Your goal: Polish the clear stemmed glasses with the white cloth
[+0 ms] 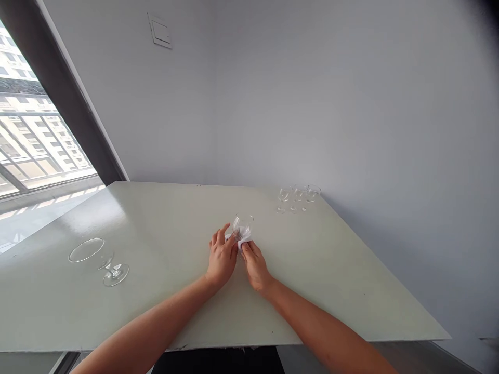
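Note:
A clear stemmed glass [244, 219] is upright in front of me, near the middle of the table, between my two hands. A white cloth [245, 239] is bunched against the lower part of its bowl. My left hand [222, 258] grips the glass from the left, its thumb and index finger at the bowl's base and its other fingers bent and slightly apart. From the right, my right hand [255, 266] pinches the cloth against the glass. The stem and foot are mostly hidden by my hands.
A larger stemmed glass [116, 274] stands on the left of the pale glossy table [167, 213]. Three stemmed glasses [298, 195] are lined up near the far right edge. A grey wall [312, 104] borders the table; a window [35, 124] is at left.

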A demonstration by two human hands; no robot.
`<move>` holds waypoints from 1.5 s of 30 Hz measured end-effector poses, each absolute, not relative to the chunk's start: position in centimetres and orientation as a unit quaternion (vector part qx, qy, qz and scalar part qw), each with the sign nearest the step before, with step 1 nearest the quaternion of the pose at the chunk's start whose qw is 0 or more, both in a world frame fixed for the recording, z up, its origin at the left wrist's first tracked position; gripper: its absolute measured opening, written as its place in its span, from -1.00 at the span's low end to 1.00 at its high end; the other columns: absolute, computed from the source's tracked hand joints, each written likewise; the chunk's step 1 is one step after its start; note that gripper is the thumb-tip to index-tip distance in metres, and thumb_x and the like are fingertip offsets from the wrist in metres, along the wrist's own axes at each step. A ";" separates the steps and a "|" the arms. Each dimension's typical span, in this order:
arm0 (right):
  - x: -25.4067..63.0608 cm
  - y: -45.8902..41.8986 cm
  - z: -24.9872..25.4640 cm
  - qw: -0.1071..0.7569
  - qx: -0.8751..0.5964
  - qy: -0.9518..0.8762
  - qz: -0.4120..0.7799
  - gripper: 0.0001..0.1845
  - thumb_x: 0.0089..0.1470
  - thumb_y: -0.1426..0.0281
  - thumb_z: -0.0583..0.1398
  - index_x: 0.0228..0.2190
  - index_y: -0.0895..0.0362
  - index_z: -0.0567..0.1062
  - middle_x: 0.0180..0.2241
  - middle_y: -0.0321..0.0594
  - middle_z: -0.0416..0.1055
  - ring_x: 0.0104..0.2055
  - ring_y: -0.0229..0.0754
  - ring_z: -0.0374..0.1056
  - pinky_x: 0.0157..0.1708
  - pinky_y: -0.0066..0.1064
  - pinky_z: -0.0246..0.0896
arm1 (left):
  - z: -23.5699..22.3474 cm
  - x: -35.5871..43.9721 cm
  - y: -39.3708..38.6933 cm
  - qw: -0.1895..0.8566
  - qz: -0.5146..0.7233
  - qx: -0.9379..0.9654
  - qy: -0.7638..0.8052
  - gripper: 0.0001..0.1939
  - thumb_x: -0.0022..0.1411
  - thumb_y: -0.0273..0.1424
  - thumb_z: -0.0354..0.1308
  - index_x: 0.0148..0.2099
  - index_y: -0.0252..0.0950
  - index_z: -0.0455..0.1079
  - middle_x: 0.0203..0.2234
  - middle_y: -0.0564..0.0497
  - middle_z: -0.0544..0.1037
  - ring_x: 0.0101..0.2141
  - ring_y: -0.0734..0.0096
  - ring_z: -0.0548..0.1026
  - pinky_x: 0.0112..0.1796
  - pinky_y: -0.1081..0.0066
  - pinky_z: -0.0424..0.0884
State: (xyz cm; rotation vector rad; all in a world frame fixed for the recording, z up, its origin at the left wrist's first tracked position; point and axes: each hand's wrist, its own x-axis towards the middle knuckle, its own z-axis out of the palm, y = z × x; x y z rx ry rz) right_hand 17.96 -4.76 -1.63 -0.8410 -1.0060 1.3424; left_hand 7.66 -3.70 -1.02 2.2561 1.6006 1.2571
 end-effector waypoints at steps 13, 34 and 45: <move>20.2 -4.2 -0.8 0.452 -0.332 -0.310 0.767 -0.68 -0.16 0.14 0.24 -0.49 0.16 0.45 -0.55 -0.27 0.35 -0.51 -0.28 0.24 -0.50 -0.46 0.14 | 0.8 5.7 -2.2 0.654 0.437 0.522 0.330 -0.40 0.09 -0.14 0.07 0.13 -0.30 0.09 -0.10 -0.21 0.40 -0.17 0.21 0.42 -0.19 0.26 0.32; 22.4 -5.0 1.6 0.355 -0.344 -0.835 0.243 -0.84 0.00 0.39 0.11 -0.37 0.03 0.49 -0.12 -0.18 0.28 -0.15 -0.10 0.19 -0.13 -0.24 0.06 | 0.7 3.9 -0.7 0.742 0.462 0.320 0.365 -0.72 0.02 -0.34 0.20 -0.24 -0.37 0.27 -0.34 -0.09 0.48 -0.42 0.46 0.49 -0.39 0.48 0.42; 19.7 -4.1 -1.2 0.489 -0.323 -0.340 0.735 -0.63 -0.30 0.26 0.34 -0.40 0.09 0.39 -0.50 -0.33 0.30 -0.49 -0.31 0.21 -0.50 -0.46 0.17 | 1.8 5.6 -1.9 0.684 0.600 0.250 0.331 -0.68 -0.01 -0.38 0.23 -0.23 -0.29 0.20 -0.32 -0.02 0.46 -0.26 0.33 0.50 -0.24 0.39 0.43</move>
